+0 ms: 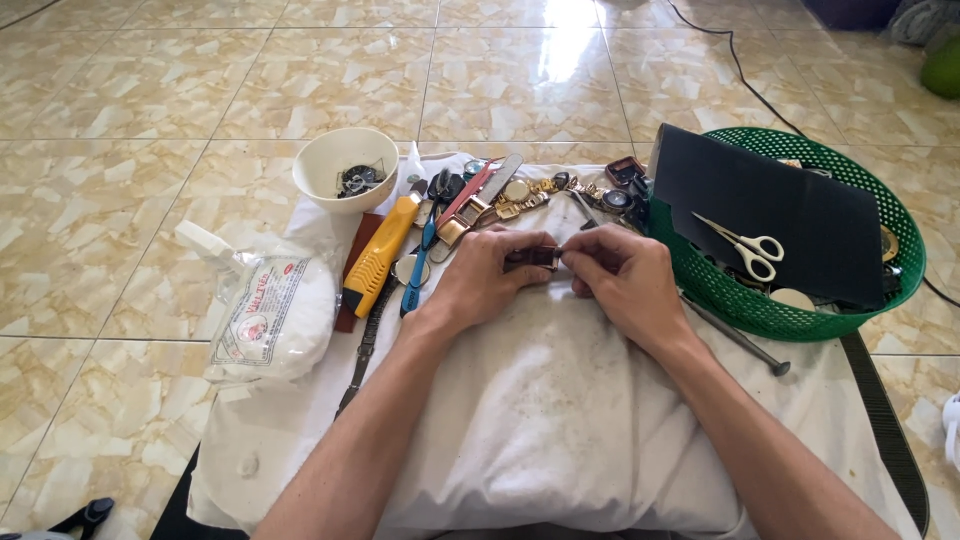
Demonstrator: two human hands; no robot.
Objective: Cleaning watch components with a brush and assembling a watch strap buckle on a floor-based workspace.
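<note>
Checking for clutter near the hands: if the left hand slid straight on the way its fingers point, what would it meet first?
The left hand points right, toward the small dark piece it pinches. Just past that it would meet the right hand, whose fingertips grip the same piece from the other side.

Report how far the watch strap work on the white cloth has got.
Done: nothing looks finished. In hand: the left hand and right hand pinch a small dark brown strap piece with a metal end over the white cloth. Left: gold and silver wristwatches lie in a row behind, and the yellow utility knife and white-handled scissors lie unused.
</note>
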